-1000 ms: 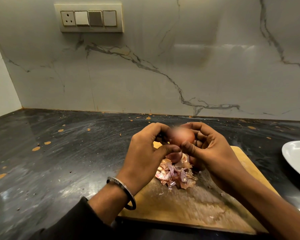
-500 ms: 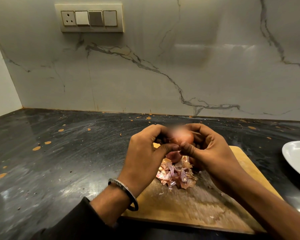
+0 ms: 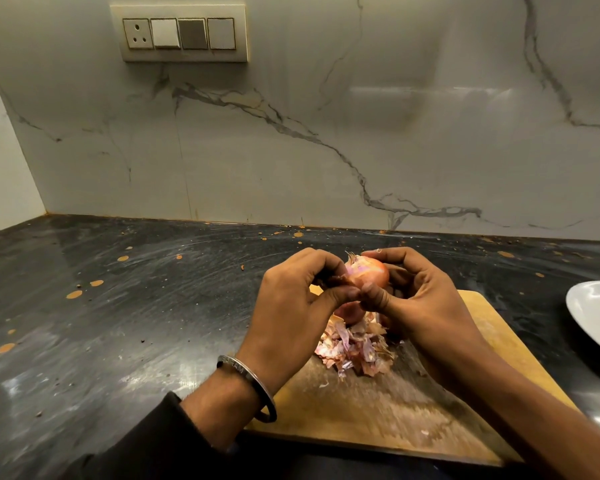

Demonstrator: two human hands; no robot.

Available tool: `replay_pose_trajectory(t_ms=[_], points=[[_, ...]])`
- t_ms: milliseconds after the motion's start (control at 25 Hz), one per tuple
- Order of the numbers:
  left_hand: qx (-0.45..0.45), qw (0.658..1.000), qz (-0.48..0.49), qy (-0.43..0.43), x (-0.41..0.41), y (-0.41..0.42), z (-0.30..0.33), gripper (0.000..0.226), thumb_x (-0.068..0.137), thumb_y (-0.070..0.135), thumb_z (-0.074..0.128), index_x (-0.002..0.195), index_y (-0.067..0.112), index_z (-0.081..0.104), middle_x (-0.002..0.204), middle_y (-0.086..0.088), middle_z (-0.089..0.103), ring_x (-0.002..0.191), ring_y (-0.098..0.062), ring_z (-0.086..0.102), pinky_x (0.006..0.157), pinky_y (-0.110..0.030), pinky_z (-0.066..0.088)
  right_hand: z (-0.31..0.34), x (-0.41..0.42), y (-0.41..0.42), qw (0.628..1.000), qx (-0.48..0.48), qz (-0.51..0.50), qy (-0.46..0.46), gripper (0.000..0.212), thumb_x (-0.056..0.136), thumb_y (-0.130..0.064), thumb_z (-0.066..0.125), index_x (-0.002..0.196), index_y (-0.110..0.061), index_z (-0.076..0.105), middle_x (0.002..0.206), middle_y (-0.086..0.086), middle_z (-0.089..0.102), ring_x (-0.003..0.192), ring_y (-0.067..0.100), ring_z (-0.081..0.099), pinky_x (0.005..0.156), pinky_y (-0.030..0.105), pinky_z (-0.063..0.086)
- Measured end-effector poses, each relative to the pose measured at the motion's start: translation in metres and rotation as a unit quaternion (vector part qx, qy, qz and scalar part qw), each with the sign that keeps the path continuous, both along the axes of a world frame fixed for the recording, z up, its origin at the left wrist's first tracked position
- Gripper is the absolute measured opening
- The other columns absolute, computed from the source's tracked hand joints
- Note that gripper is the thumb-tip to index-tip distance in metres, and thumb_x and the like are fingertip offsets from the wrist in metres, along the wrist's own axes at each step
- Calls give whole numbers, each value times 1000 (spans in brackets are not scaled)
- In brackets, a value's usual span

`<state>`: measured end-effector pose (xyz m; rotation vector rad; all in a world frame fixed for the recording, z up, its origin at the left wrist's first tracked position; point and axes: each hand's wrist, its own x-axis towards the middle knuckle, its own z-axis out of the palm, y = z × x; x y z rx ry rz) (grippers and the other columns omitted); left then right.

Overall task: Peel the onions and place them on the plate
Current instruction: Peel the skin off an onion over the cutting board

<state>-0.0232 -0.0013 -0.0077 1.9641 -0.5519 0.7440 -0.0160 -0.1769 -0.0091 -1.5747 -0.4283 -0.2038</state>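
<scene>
A small pinkish-brown onion (image 3: 367, 274) is held in the air above a wooden cutting board (image 3: 388, 410). My right hand (image 3: 420, 306) cups and grips it from the right. My left hand (image 3: 291, 306) pinches loose skin at the onion's left side, and the two thumbs meet below it. Another onion (image 3: 350, 312) lies on the board under my hands, mostly hidden. A heap of pink and tan peels (image 3: 355, 351) sits on the board beside it. The white plate (image 3: 593, 317) shows at the right edge, partly cut off.
The board lies on a dark, speckled stone counter (image 3: 118, 323) that runs left to a corner. A marble wall with a switch panel (image 3: 179, 33) stands behind. A metal bangle (image 3: 248, 386) circles my left wrist.
The onion has turned in my hands and its pale peeled patch now shows. My thumbs have closed together beneath it. Both hands stay above the board.
</scene>
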Motion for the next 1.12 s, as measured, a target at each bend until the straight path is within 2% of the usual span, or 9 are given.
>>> replay_pose_trajectory(t_ms=[120, 320, 440, 560, 680, 800, 920, 1000, 1120], points=[[17, 1000, -10, 8, 0, 0, -2, 10, 85, 18, 73, 91, 19, 64, 87, 12, 61, 86, -8, 59, 67, -30, 55, 0, -1, 0, 1000, 0, 1, -2, 53, 65, -26, 79, 115, -20, 64, 104, 5, 73, 82, 22, 75, 61, 26, 59], [-6, 1000, -12, 8, -1, -3, -1, 20, 81, 12, 76, 95, 19, 64, 90, 12, 60, 88, -6, 58, 65, -20, 54, 2, 1, 2, 1000, 15, -3, -7, 56, 60, -30, 81, 110, -15, 61, 96, 5, 72, 75, 15, 72, 55, 20, 54], [2, 1000, -10, 10, -1, -1, -1, 14, 83, 15, 75, 89, 20, 63, 87, 11, 61, 85, -8, 60, 67, -26, 56, 1, 0, 2, 1000, 19, 6, -5, 55, 57, -34, 82, 104, -15, 60, 97, 5, 71, 80, 22, 73, 58, 23, 56], [-3, 1000, -21, 5, -2, -5, -3, 8, 88, 18, 70, 88, 18, 62, 85, 10, 60, 83, -10, 60, 68, -32, 56, 3, 1, 3, 1000, 16, -4, -9, 60, 54, -41, 81, 103, -15, 59, 101, 7, 69, 83, 19, 72, 59, 23, 55], [-21, 999, -25, 16, -1, -7, -3, 11, 88, 18, 70, 95, 17, 61, 90, 10, 60, 87, -11, 60, 66, -37, 57, 6, 2, 1, 1000, 9, -2, -3, 56, 61, -43, 76, 109, -18, 60, 101, 7, 71, 84, 19, 73, 60, 21, 54], [-47, 999, -16, 5, 2, -3, 2, 19, 85, 15, 73, 100, 17, 62, 96, 7, 63, 92, -11, 62, 68, -35, 59, 7, 3, -2, 999, 13, 32, 18, 50, 71, -38, 71, 114, -16, 59, 97, 8, 75, 85, 23, 75, 61, 21, 55], [-57, 998, -17, -17, 0, -1, 5, 22, 79, 17, 78, 97, 19, 65, 94, 8, 65, 91, -8, 64, 67, -23, 58, 7, 4, -4, 1000, 9, 26, 15, 47, 70, -31, 73, 113, -16, 60, 99, 2, 75, 88, 23, 75, 65, 24, 58], [-46, 999, -6, -21, -1, -1, 5, 18, 79, 17, 79, 92, 20, 67, 90, 11, 65, 89, -6, 64, 66, -23, 58, 6, 5, -4, 1000, -8, 14, 3, 47, 68, -31, 75, 110, -18, 60, 98, -1, 75, 88, 22, 75, 66, 26, 60], [-39, 999, -1, 1, -1, -2, 3, 19, 77, 17, 80, 92, 18, 68, 88, 11, 65, 88, -5, 64, 67, -25, 58, 6, 5, -6, 999, -32, -7, -11, 45, 65, -34, 77, 106, -22, 61, 96, 1, 73, 88, 26, 73, 72, 42, 63]])
